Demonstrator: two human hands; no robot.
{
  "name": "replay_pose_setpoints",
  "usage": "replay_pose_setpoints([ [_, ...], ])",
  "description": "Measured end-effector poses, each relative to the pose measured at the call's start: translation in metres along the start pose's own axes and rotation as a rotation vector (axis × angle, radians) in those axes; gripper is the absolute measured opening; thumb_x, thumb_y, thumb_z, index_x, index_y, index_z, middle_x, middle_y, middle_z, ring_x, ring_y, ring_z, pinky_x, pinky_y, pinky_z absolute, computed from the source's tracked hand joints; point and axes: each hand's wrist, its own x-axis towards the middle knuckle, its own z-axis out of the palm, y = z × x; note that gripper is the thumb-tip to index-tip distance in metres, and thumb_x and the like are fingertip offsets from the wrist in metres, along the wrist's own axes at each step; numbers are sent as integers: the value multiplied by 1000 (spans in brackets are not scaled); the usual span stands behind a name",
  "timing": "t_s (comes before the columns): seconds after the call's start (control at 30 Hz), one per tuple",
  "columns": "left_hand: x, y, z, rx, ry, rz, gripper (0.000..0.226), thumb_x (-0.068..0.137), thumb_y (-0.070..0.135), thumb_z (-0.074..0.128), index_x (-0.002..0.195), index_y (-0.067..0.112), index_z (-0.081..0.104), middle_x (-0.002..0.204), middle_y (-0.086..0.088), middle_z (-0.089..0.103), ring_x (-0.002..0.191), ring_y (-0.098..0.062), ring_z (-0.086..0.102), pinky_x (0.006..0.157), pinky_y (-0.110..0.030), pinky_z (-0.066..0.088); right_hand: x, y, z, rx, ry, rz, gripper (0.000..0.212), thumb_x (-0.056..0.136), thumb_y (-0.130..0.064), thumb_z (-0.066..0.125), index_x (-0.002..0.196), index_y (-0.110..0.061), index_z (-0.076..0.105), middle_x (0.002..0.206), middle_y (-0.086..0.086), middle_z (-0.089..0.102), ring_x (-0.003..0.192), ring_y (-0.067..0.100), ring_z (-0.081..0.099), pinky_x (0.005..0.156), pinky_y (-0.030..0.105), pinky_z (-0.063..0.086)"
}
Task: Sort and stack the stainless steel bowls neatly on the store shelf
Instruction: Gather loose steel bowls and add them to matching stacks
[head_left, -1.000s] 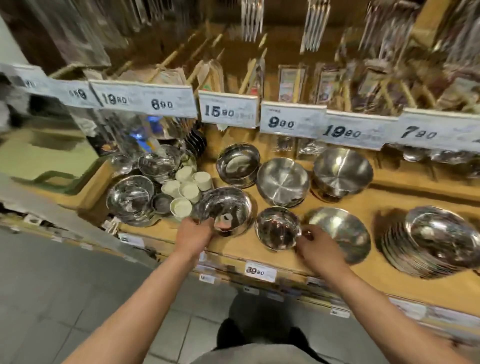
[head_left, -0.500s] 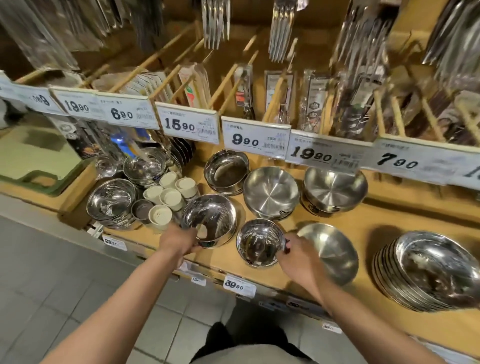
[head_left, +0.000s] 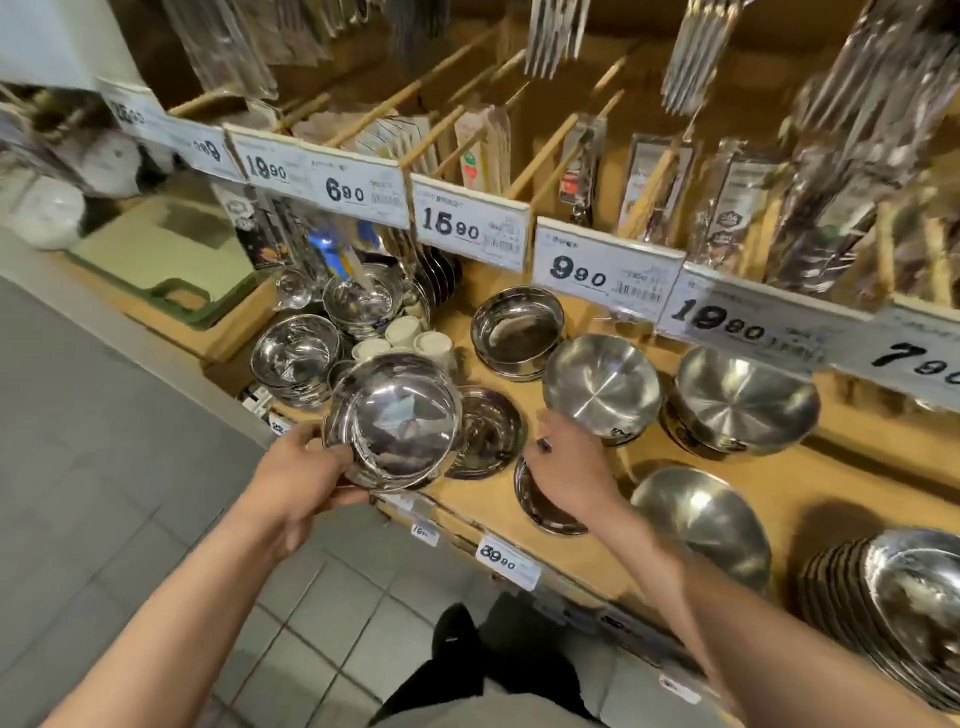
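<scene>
Left hand (head_left: 306, 470) grips polished bowl (head_left: 397, 421) by its rim at frame centre-left, raised off shelf (head_left: 810, 483), probably to nest elsewhere; right hand (head_left: 569, 467) covers small bowl (head_left: 540, 506) at centre, grip unclear

Shelf front, centre: bare wood (head_left: 467, 499) between the shiny dish (head_left: 485, 434) and a small bowl (head_left: 545, 506).
Shelf front, right: bare wood strip between matte bowl (head_left: 698, 512) and plate stack (head_left: 893, 597).
Left corner: crowded; bowl stacks (head_left: 296, 358) and white cups (head_left: 402, 330) touching.
Overhead: price tags (head_left: 470, 228) overhang the back bowls (head_left: 517, 330).
Aisle: tiled floor (head_left: 130, 467).
</scene>
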Motion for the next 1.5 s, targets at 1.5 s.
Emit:
replay_pose_setpoints([
  [1.5,-11,-3,74,171,-481,16,37,92,-8,60,125,7,55,101,-17,75,74,-29,78,52,-32,63,-88,63,-121,697,509,427,21,91,-10,68,108,-22,67,90,13,78,77,31,77,70,44,65],
])
